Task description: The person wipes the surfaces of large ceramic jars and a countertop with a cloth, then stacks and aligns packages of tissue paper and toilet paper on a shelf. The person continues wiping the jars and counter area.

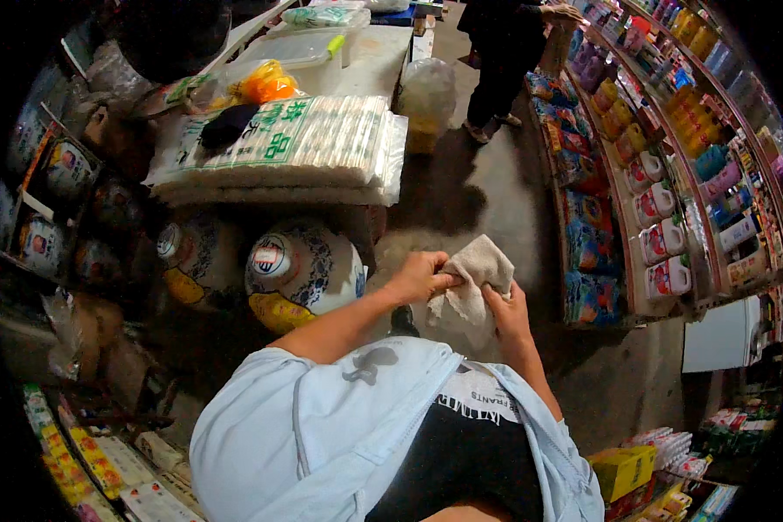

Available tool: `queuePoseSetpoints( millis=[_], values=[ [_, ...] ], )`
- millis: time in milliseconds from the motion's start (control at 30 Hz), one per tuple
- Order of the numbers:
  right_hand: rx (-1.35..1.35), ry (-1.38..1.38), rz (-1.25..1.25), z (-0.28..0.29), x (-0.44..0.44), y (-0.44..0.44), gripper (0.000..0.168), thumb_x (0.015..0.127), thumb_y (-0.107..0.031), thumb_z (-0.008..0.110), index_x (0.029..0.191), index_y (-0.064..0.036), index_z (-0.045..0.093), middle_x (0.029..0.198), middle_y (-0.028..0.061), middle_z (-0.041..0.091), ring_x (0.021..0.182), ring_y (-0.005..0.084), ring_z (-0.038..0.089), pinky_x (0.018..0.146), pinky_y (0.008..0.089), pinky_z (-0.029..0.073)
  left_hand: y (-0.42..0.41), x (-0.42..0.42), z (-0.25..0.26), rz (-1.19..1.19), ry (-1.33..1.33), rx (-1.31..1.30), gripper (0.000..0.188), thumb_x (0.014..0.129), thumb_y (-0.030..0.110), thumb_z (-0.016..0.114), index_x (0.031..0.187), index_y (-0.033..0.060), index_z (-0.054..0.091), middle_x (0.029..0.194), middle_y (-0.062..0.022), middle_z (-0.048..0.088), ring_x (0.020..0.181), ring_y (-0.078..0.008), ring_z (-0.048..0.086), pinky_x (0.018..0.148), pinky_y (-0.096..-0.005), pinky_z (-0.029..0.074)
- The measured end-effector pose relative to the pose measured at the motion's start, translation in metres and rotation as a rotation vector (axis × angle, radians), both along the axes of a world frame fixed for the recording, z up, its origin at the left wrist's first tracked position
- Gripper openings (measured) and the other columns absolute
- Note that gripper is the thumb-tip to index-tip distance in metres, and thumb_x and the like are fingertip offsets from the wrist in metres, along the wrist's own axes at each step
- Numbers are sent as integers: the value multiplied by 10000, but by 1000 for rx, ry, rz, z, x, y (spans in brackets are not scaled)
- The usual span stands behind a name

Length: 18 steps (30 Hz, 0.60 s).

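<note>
A beige cloth (476,271) hangs between my two hands, partly folded, in front of my body. My left hand (423,277) pinches its left edge between thumb and fingers. On the other side my right hand (510,310) grips the lower right edge, thumb on top. The cloth's lower part droops over the floor, and the fingers behind it are hidden. To the left of my left forearm stand two large ceramic jars, the nearer one (303,264) blue-and-white with a round labelled lid (271,255).
Stacked plastic-wrapped packs (300,150) lie on a table at upper left, a dark item (230,126) on top. Shelves with detergent jugs (656,205) and packets (590,261) line the right. A person in dark clothes (502,59) stands in the aisle ahead. A yellow box (623,473) sits lower right.
</note>
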State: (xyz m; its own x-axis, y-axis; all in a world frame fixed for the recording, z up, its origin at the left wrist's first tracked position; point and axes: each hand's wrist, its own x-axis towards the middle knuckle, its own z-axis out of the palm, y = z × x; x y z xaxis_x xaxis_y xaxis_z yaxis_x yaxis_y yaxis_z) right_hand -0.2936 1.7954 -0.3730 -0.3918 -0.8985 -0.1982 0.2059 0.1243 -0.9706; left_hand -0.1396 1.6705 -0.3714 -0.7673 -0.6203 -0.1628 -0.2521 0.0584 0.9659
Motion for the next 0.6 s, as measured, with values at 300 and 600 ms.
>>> queuePoseSetpoints(
  millis=[300,600],
  values=[
    [-120,127,234,15,-45,-121,270,792,-133,591,1026,-5,547,883,43,593,778,113,534,696,253,440,-112,-2,11,48,27,-49,111,744,84,625,816,11,583,743,-7,588,680,-62,522,607,-226,430],
    [22,130,274,6,-107,-237,278,793,-138,579,1043,-27,529,870,33,583,764,109,542,665,263,453,-241,52,46,694,8,-479,188,798,204,594,807,17,576,688,-60,606,617,-154,570,586,-267,451]
  ],
)
